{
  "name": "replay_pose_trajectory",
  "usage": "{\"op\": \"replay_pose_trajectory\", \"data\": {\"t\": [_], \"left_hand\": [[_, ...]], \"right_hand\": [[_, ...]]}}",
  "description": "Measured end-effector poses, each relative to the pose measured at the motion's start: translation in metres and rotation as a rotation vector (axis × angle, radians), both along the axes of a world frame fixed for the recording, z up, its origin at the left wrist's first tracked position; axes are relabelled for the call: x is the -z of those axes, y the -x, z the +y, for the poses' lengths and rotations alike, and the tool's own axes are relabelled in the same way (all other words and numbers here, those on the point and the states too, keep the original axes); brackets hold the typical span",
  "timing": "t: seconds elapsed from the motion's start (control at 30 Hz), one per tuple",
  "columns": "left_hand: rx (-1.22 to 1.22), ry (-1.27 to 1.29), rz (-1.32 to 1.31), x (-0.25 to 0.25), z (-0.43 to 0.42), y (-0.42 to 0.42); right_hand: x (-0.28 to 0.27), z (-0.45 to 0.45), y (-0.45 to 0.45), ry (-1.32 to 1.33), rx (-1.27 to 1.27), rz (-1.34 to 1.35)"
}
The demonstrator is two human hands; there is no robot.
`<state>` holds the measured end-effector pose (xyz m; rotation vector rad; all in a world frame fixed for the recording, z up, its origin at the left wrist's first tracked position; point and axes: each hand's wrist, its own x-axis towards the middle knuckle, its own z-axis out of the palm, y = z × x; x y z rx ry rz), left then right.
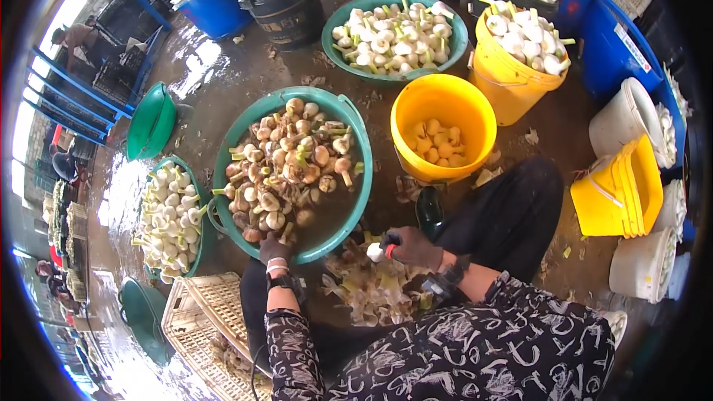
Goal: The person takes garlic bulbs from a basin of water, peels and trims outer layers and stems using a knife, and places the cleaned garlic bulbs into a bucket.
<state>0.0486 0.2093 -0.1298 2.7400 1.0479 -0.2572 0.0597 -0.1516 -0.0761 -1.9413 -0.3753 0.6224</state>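
My left hand [273,248], in a dark glove, is at the near rim of a large green basin [367,171] full of unpeeled brownish garlic bulbs [295,154]. Its fingers are closed around a garlic bulb [287,235] at the edge of the heap. My right hand [419,248], also gloved, is closed on a small tool with a red handle [390,250]; its blade does not show clearly. A white peeled garlic bulb [376,252] is at the tool's tip. Below lies a pile of garlic skins and trimmings [377,289].
A yellow bucket [401,150] with several pale bulbs stands ahead. Beyond it are a green basin [329,52] and a yellow bucket [512,96] of white garlic. Another garlic-filled basin [204,241] and a plastic crate [186,327] stand left. Stacked yellow buckets [605,204] lie right.
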Motion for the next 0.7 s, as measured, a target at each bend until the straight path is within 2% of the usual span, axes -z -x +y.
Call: {"op": "replay_pose_trajectory", "data": {"t": [0.03, 0.07, 0.1, 0.13, 0.17, 0.2, 0.23, 0.27, 0.3, 0.33, 0.37, 0.4, 0.43, 0.47, 0.5, 0.53, 0.6, 0.63, 0.67, 0.7], "left_hand": [[0.025, 0.181, -0.013, -0.001, 0.003, 0.0], [0.027, 0.18, -0.011, 0.005, 0.004, -0.001], [-0.008, 0.463, -0.025, 0.024, 0.008, -0.004], [-0.047, 0.744, -0.042, 0.015, 0.002, -0.004], [0.453, 0.529, -0.293, 0.009, -0.008, 0.007], [0.932, 0.276, -0.525, -0.025, -0.044, 0.02], [0.752, 0.623, -0.631, -0.042, -0.076, 0.032], [0.529, 0.992, -0.61, -0.057, -0.097, 0.038], [0.242, 1.324, -0.632, -0.071, -0.118, 0.044], [-0.075, 1.671, -0.518, -0.085, -0.129, 0.042], [0.053, 1.537, -0.489, -0.093, -0.141, 0.045], [0.02, 1.551, -0.47, -0.103, -0.153, 0.045], [-0.013, 1.565, -0.451, -0.113, -0.166, 0.044], [-0.172, 1.471, -0.338, -0.132, -0.178, 0.043], [-0.123, 1.404, -0.365, -0.126, -0.186, 0.046], [-0.073, 1.338, -0.388, -0.12, -0.192, 0.05], [0.057, 1.231, -0.434, -0.115, -0.201, 0.06], [0.166, 1.173, -0.554, -0.102, -0.208, 0.063], [0.178, 1.169, -0.556, -0.116, -0.216, 0.068], [0.286, 0.968, -0.548, -0.108, -0.214, 0.072]], "right_hand": [[-0.004, -0.002, -0.001, -0.051, 0.037, 0.023], [-0.009, -0.005, -0.004, -0.102, 0.07, 0.044], [-0.019, -0.009, -0.007, -0.176, 0.114, 0.033], [-0.026, -0.014, -0.013, -0.27, 0.145, 0.04], [-0.032, -0.023, -0.019, -0.363, 0.17, 0.052], [-0.043, -0.034, -0.024, -0.552, 0.254, 0.159], [-0.049, -0.047, -0.029, -0.732, 0.329, 0.281], [-0.037, -0.055, -0.033, -0.867, 0.414, 0.316], [-0.055, -0.054, -0.04, -1.332, 0.813, 0.897], [-0.062, -0.056, -0.04, -1.316, 0.795, 0.942], [-0.066, -0.06, -0.041, -1.37, 0.628, 0.924], [-0.067, -0.061, -0.039, -1.426, 0.466, 0.895], [-0.059, -0.056, -0.032, -1.422, 0.461, 0.915], [-0.045, -0.048, -0.023, -1.115, 0.428, 0.8], [-0.032, -0.041, -0.015, -0.812, 0.39, 0.675], [-0.02, -0.028, -0.006, -0.809, 0.389, 0.682], [-0.007, -0.001, 0.012, -0.412, 0.19, -0.324], [-0.007, 0.001, 0.015, -0.415, 0.187, -0.314], [-0.014, 0.003, 0.016, -0.298, 0.191, -0.272], [-0.021, 0.004, 0.016, -0.18, 0.192, -0.232]]}}
